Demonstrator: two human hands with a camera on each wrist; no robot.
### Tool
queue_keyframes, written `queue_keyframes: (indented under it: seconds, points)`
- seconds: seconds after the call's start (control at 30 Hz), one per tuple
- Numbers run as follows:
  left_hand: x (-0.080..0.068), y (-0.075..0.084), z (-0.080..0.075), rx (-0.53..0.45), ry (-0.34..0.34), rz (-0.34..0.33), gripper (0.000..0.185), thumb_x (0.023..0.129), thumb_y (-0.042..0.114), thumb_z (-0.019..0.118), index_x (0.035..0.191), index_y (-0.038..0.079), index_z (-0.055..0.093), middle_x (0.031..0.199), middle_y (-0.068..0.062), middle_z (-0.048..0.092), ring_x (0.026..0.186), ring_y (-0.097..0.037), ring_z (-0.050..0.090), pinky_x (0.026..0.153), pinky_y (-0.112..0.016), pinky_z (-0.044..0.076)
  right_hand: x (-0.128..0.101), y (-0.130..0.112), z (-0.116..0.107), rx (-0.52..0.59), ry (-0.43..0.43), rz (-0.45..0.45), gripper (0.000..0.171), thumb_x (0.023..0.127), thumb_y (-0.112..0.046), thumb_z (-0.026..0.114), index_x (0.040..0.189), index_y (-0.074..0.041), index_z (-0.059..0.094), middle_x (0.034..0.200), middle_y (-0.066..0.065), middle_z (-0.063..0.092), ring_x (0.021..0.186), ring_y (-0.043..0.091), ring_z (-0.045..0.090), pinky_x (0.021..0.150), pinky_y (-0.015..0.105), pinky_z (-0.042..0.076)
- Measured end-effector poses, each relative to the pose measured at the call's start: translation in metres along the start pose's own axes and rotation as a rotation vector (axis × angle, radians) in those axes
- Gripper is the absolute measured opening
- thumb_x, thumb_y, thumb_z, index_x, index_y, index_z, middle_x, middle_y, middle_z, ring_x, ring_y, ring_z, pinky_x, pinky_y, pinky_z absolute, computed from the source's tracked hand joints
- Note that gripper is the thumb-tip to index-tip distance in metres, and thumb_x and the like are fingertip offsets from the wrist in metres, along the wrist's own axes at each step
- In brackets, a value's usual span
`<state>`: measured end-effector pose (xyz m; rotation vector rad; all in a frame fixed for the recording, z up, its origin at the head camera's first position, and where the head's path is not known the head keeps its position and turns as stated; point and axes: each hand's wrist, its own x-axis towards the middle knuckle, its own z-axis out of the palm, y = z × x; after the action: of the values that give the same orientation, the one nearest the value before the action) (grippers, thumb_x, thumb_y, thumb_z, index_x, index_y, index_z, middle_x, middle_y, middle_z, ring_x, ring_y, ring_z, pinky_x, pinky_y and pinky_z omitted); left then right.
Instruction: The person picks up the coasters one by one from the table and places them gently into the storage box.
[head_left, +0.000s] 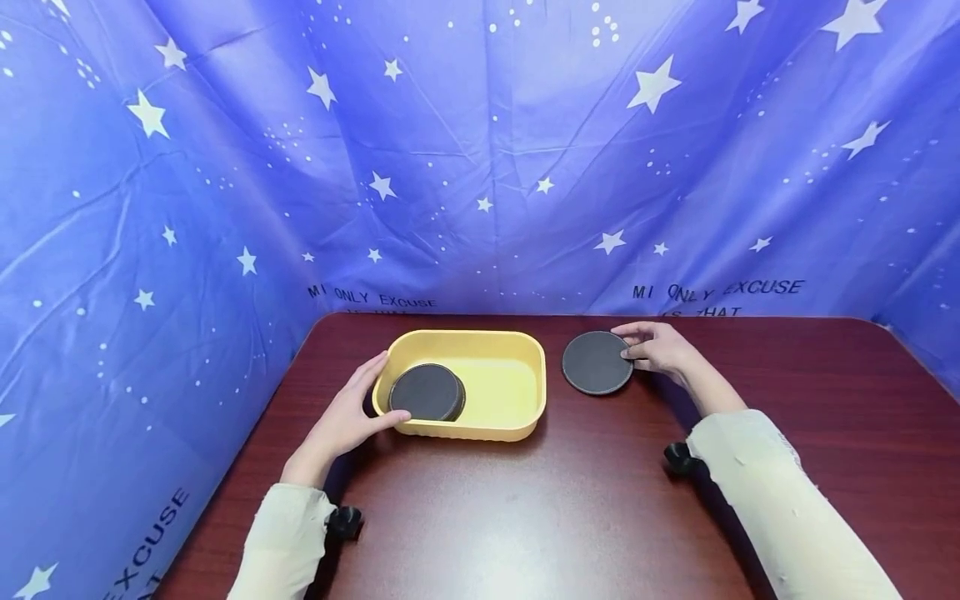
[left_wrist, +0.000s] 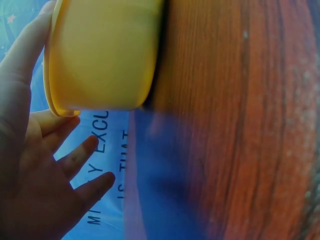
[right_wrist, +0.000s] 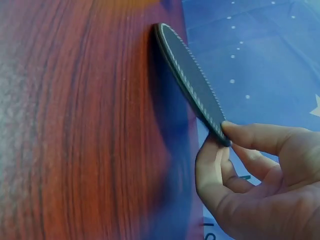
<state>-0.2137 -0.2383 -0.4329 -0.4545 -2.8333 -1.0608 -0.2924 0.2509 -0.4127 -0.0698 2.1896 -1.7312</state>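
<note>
A yellow rectangular basin (head_left: 510, 427) with rounded corners stands on the table. Inside its left end lies a short stack of round black coasters (head_left: 427, 392). My left hand (head_left: 348, 417) spans that end, thumb over the front rim and index finger at the far left corner; in the left wrist view the other fingers (left_wrist: 82, 156) spread loosely, off the basin. To the right of the basin, my right hand (head_left: 656, 348) pinches another black coaster (head_left: 597, 363) by its right edge. The right wrist view shows this coaster (right_wrist: 192, 80) tilted, its stitched rim visible and its held side raised from the table.
The dark red wooden table (head_left: 480, 508) has rounded back corners. A blue curtain (head_left: 480, 167) with white stars and lettering hangs behind it and along the left. Black wrist straps (head_left: 345, 522) sit at both pale sleeves (head_left: 772, 492).
</note>
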Motion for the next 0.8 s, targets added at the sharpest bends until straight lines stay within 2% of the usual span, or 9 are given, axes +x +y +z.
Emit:
queue_keyframes:
  seconds: [0.13,0.3,0.4,0.47,0.57,0.67,0.8]
  points:
    - [0.000,-0.001,-0.001,0.005,0.011,0.005,0.099,0.077,0.039,0.084,0.156,0.007,0.032,0.163,-0.010,0.031,0.150,-0.033,0.031,0.120,-0.055,0.028,-0.007,-0.001,-0.001,0.040,-0.002,0.014,0.062,0.092,0.005,0.062,0.147,0.014,0.035,0.089,-0.013,0.063,0.084,-0.004,0.061,0.077,0.018,0.058]
    - [0.000,0.000,0.001,-0.012,0.004,0.015,0.099,0.078,0.038,0.084,0.156,0.005,0.032,0.162,-0.013,0.031,0.149,-0.035,0.031,0.119,-0.057,0.028,-0.017,0.002,-0.004,0.091,0.007,0.012,0.062,0.092,0.003,0.063,0.147,0.013,0.036,0.090,-0.017,0.069,0.085,-0.005,0.063,0.076,0.018,0.058]
    - [-0.001,0.000,0.001,-0.014,0.006,0.014,0.098,0.078,0.037,0.084,0.155,0.005,0.033,0.162,-0.013,0.032,0.149,-0.035,0.031,0.119,-0.058,0.029,-0.021,0.000,-0.004,0.142,0.020,-0.008,0.058,0.091,0.003,0.065,0.145,0.009,0.043,0.091,-0.018,0.070,0.087,-0.006,0.064,0.076,0.018,0.059]
    - [-0.001,0.001,0.000,-0.011,0.007,0.016,0.097,0.079,0.037,0.084,0.155,0.006,0.033,0.162,-0.013,0.032,0.149,-0.035,0.031,0.119,-0.058,0.029,-0.024,-0.003,-0.004,0.188,0.032,-0.028,0.050,0.091,0.004,0.065,0.140,0.002,0.053,0.091,-0.017,0.070,0.086,-0.006,0.064,0.076,0.018,0.059]
    - [-0.001,0.001,0.000,-0.013,0.007,0.016,0.097,0.079,0.037,0.084,0.155,0.006,0.033,0.162,-0.013,0.032,0.149,-0.035,0.031,0.120,-0.057,0.028,-0.027,-0.008,-0.003,0.246,0.041,-0.067,0.036,0.092,0.005,0.064,0.123,-0.012,0.066,0.089,-0.014,0.070,0.084,-0.004,0.065,0.076,0.019,0.059]
    - [0.000,0.002,0.000,-0.015,0.005,0.012,0.098,0.079,0.037,0.084,0.156,0.007,0.032,0.162,-0.013,0.031,0.149,-0.034,0.031,0.120,-0.057,0.028,-0.029,-0.013,-0.001,0.276,0.048,-0.098,0.033,0.092,0.005,0.063,0.109,-0.022,0.070,0.088,-0.012,0.069,0.082,-0.002,0.066,0.075,0.019,0.060]
    - [0.000,0.001,0.000,-0.014,0.005,0.007,0.098,0.079,0.038,0.084,0.156,0.008,0.032,0.163,-0.012,0.031,0.150,-0.034,0.030,0.120,-0.057,0.028,-0.031,-0.022,0.004,0.307,0.052,-0.127,0.034,0.093,0.005,0.063,0.103,-0.027,0.072,0.088,-0.011,0.069,0.082,-0.002,0.067,0.075,0.018,0.059]
